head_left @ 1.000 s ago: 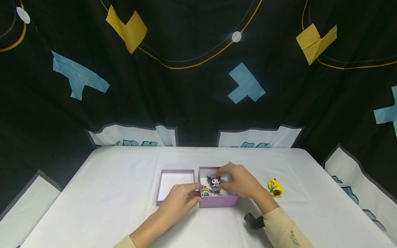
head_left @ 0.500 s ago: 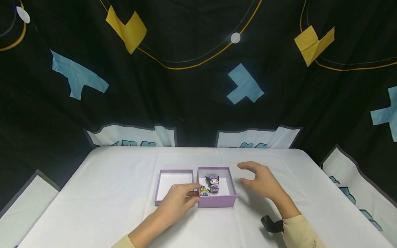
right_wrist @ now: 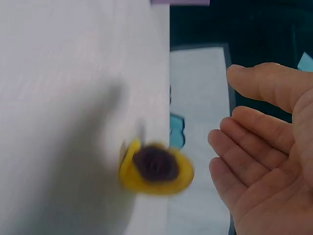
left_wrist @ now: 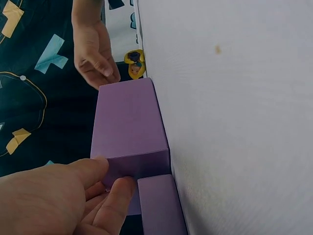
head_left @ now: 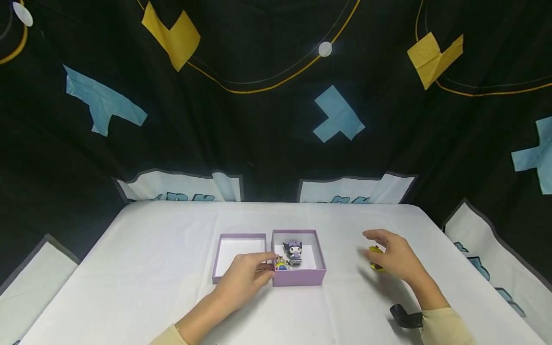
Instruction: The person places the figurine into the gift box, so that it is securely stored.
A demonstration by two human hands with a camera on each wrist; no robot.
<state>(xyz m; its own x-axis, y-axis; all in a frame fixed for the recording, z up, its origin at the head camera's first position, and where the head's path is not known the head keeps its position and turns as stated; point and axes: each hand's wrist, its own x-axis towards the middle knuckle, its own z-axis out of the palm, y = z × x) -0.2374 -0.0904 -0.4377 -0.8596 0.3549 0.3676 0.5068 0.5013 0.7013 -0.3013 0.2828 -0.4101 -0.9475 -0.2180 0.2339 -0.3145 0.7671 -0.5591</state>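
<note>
A purple open-topped box (head_left: 299,277) holds a black-and-purple figurine (head_left: 294,252) and a smaller yellow-and-blue figurine (head_left: 281,262). My left hand (head_left: 243,277) grips the box's left wall near its front corner; in the left wrist view, one fingertip is at the rim and another against the side. To the right, my right hand (head_left: 396,256) hovers over a yellow-haired figurine (head_left: 376,258), partly covering it in the head view. The right wrist view shows that figurine, blurred, apart from the spread thumb and fingers.
Left of the box lies a shallow purple lid (head_left: 239,244), its inside facing up and partly behind the left hand. Everything rests on a white-covered table (head_left: 142,268). A black curtain (head_left: 258,139) hangs behind. A black device (head_left: 405,317) sits at the right wrist.
My right hand has left the box's right side and moved right to above the yellow-haired figurine. My left hand stays at the box, and the two figurines inside have not moved.
</note>
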